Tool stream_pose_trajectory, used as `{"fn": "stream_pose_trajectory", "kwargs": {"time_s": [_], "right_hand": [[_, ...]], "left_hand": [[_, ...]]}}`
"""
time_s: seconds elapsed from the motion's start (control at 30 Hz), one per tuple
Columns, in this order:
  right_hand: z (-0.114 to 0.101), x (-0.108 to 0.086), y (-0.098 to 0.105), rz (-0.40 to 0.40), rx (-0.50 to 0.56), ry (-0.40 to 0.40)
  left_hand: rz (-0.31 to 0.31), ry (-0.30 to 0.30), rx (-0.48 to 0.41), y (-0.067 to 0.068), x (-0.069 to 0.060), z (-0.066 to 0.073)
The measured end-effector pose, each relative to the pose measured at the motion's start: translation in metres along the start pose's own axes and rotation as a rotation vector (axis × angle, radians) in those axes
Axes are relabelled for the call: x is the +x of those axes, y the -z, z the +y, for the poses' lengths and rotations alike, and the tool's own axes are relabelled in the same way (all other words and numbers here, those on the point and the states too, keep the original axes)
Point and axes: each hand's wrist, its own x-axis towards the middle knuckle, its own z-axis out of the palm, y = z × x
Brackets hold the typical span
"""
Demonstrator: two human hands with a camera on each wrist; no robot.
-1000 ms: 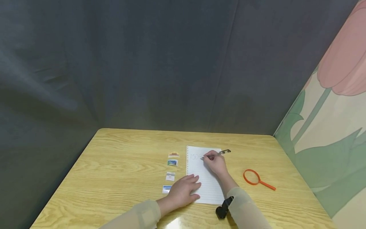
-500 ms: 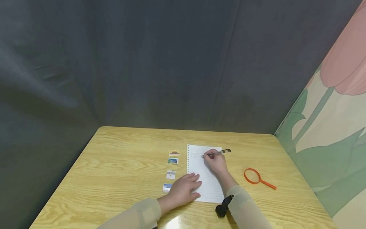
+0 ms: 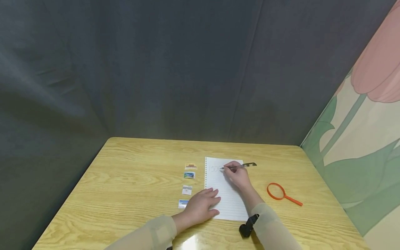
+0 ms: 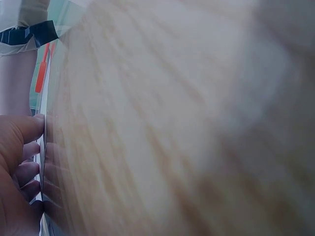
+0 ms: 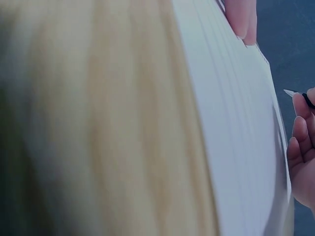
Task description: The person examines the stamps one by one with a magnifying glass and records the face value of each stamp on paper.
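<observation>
A lined sheet of paper (image 3: 229, 208) with punched holes down its left edge lies on the table, with faint handwriting near its top. My right hand (image 3: 239, 176) pinches a pen (image 3: 248, 164), whose tip is at the writing. In the right wrist view the pen (image 5: 290, 92) shows its pale tip beyond the fingers. My left hand (image 3: 201, 207) rests with fingers spread on the lower left of the sheet. Left of the paper, several small picture cards form a column: an orange one (image 3: 191, 166), a blue-green one (image 3: 189, 175), a grey-white one (image 3: 187, 190) and a blue one (image 3: 183, 203), partly behind the left hand.
An orange magnifying glass (image 3: 293, 200) lies right of the paper on the wooden table (image 3: 134, 180). A dark curtain (image 3: 187, 69) stands behind the table, and a flower-patterned cloth (image 3: 359, 163) hangs at the right. A black device (image 3: 248, 226) is strapped at the right wrist.
The right hand has shifted slightly and the pen's back end now sits a little further right. The left hand stays on the sheet. The head view has tilted slightly.
</observation>
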Motion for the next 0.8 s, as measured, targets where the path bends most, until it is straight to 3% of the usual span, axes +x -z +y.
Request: {"fn": "stream_pose_trajectory", "kwargs": {"time_s": [0.27,0.43,0.5,0.57,0.67,0.8], "right_hand": [[-0.003,-0.008,0.020,-0.074,0.014,0.103],[-0.008,-0.018,0.036,-0.149,0.018,0.263],[-0.010,-0.021,0.044,-0.199,0.028,0.292],[-0.007,-0.023,0.050,-0.266,0.060,0.292],[0.001,-0.024,0.058,-0.362,0.130,0.207],[0.014,-0.024,0.065,-0.411,0.220,0.139]], "left_hand": [[-0.018,0.007,-0.007,0.000,0.000,0.000],[-0.013,0.006,-0.007,-0.002,0.001,-0.001],[-0.015,0.008,-0.006,-0.001,0.000,0.000],[-0.016,0.010,-0.006,-0.001,0.000,0.000],[-0.014,0.010,-0.009,0.000,0.000,0.001],[-0.011,0.009,-0.016,0.000,-0.001,0.001]]}}
